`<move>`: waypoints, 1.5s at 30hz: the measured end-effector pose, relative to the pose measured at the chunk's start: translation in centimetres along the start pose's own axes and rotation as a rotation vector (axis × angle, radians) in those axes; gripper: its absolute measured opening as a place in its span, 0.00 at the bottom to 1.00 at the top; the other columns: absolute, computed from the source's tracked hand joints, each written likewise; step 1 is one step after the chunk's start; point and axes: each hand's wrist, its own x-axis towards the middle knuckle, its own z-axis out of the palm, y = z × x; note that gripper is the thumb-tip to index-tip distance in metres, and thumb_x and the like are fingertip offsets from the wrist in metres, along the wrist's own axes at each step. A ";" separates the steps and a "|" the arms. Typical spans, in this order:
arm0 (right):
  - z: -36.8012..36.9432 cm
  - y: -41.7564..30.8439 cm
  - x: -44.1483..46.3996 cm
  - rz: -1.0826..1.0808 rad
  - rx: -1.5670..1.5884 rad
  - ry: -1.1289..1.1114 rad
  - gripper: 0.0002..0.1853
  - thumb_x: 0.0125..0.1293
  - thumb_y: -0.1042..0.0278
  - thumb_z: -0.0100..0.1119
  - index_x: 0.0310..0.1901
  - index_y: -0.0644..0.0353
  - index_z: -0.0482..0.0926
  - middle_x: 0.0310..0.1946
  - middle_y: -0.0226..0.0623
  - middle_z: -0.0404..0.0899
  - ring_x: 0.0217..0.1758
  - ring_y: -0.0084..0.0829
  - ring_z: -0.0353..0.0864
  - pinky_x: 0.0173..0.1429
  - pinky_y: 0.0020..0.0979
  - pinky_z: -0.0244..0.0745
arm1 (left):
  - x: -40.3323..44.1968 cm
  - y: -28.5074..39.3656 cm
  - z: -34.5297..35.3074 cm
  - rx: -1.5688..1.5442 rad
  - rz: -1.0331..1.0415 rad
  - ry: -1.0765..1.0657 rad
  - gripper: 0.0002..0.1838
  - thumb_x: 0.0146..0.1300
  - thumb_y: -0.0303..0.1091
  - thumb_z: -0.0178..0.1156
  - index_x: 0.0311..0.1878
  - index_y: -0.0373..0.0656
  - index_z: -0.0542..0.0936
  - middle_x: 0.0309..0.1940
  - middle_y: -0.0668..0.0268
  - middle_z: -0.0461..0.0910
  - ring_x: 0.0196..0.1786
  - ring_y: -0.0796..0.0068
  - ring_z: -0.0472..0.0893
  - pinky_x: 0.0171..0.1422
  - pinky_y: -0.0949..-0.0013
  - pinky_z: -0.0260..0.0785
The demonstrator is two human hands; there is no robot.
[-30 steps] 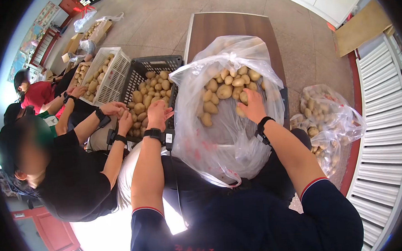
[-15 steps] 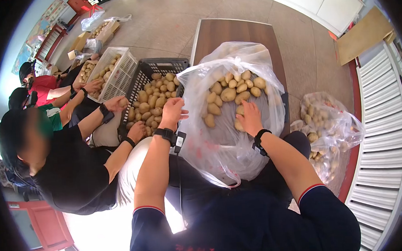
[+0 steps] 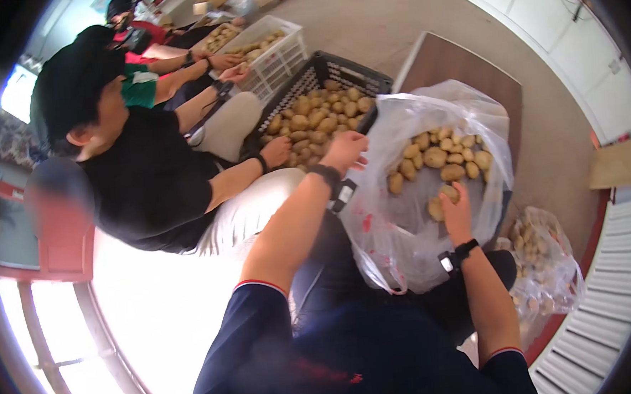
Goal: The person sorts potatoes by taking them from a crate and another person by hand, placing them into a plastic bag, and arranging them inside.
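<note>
A clear plastic bag [image 3: 381, 222] lies wide open in front of me, with several potatoes [image 3: 435, 157] grouped toward its far side. Inside it, my right hand [image 3: 460, 211] is closed round a potato [image 3: 449, 191]. Another potato [image 3: 436, 208] lies right by those fingers. My left hand [image 3: 347, 151] is over the gap between the bag's left rim and the black crate [image 3: 352, 72], fingers loosely bent and apart, with nothing visible in them. Many potatoes [image 3: 315, 118] fill that crate.
Under the bag is a brown board-topped table [image 3: 458, 61]. To the left, a co-worker in a black shirt [image 3: 150, 173] reaches a hand [image 3: 277, 150] into the black crate. Beyond stands a white crate [image 3: 279, 56] of potatoes. Another bag of potatoes [image 3: 543, 256] rests on the floor at right.
My view has swung left, so the scene shifts right. My right hand has closed round a potato in the bag. The left hand stays near the bag's left rim.
</note>
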 end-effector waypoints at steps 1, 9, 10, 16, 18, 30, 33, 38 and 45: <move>0.0 -1.1 0.1 0.164 0.144 -0.043 0.26 0.62 0.70 0.65 0.61 0.64 0.70 0.52 0.44 0.76 0.54 0.37 0.77 0.58 0.33 0.72 | -0.3 0.3 0.1 0.015 0.009 -0.002 0.17 0.66 0.39 0.57 0.51 0.37 0.75 0.38 0.64 0.77 0.30 0.71 0.81 0.30 0.66 0.78; 2.2 -9.4 0.9 0.278 0.544 -0.268 0.25 0.64 0.75 0.62 0.63 0.60 0.69 0.39 0.30 0.77 0.33 0.19 0.74 0.35 0.22 0.71 | -1.0 1.6 1.9 0.094 -0.022 -0.135 0.22 0.67 0.44 0.58 0.55 0.36 0.74 0.43 0.59 0.79 0.30 0.68 0.83 0.31 0.66 0.79; 2.6 -9.9 0.9 0.278 0.545 -0.263 0.25 0.64 0.75 0.62 0.63 0.60 0.69 0.39 0.30 0.77 0.33 0.19 0.74 0.35 0.22 0.71 | -1.1 1.5 2.0 0.097 -0.040 -0.174 0.24 0.67 0.46 0.58 0.57 0.35 0.73 0.44 0.58 0.79 0.31 0.66 0.84 0.32 0.65 0.79; 3.4 -13.3 0.6 0.211 0.578 -0.402 0.26 0.67 0.80 0.56 0.66 0.60 0.67 0.49 0.33 0.77 0.43 0.22 0.78 0.41 0.24 0.74 | -2.2 2.0 2.7 0.144 -0.108 -0.342 0.30 0.68 0.52 0.57 0.61 0.35 0.71 0.49 0.54 0.79 0.34 0.62 0.84 0.35 0.61 0.79; 3.7 -13.3 0.8 0.189 0.587 -0.418 0.26 0.67 0.81 0.55 0.66 0.61 0.67 0.50 0.32 0.77 0.44 0.22 0.78 0.42 0.23 0.74 | -2.6 2.3 2.8 0.083 -0.128 -0.427 0.30 0.68 0.53 0.57 0.60 0.35 0.72 0.49 0.53 0.79 0.34 0.62 0.84 0.35 0.62 0.78; 4.1 -9.6 0.8 -0.021 0.367 -0.305 0.24 0.65 0.75 0.58 0.63 0.61 0.70 0.57 0.39 0.77 0.43 0.27 0.82 0.44 0.29 0.77 | -1.8 1.4 2.4 -0.025 -0.084 -0.489 0.24 0.65 0.49 0.63 0.54 0.40 0.77 0.43 0.63 0.80 0.35 0.69 0.81 0.33 0.67 0.74; 3.4 -6.1 -0.1 -0.117 0.055 -0.191 0.24 0.62 0.72 0.61 0.60 0.60 0.72 0.55 0.42 0.77 0.41 0.35 0.81 0.46 0.34 0.77 | -1.1 1.2 1.6 -0.072 -0.063 -0.380 0.21 0.65 0.47 0.64 0.53 0.42 0.78 0.42 0.66 0.80 0.33 0.71 0.80 0.33 0.68 0.74; 0.1 -3.4 -1.5 -0.251 -0.447 0.008 0.22 0.59 0.71 0.61 0.56 0.59 0.74 0.53 0.42 0.74 0.51 0.44 0.76 0.53 0.42 0.74 | 4.2 -3.7 -2.4 0.116 0.373 -0.308 0.16 0.68 0.46 0.61 0.50 0.44 0.79 0.38 0.68 0.80 0.32 0.73 0.79 0.33 0.70 0.72; -1.0 -1.9 -2.9 -0.196 -0.591 -0.121 0.22 0.59 0.70 0.61 0.56 0.59 0.74 0.56 0.40 0.72 0.59 0.45 0.70 0.57 0.43 0.74 | 2.8 -2.1 -3.8 -0.417 -0.045 0.043 0.18 0.70 0.40 0.56 0.57 0.40 0.74 0.47 0.58 0.78 0.39 0.58 0.81 0.42 0.59 0.79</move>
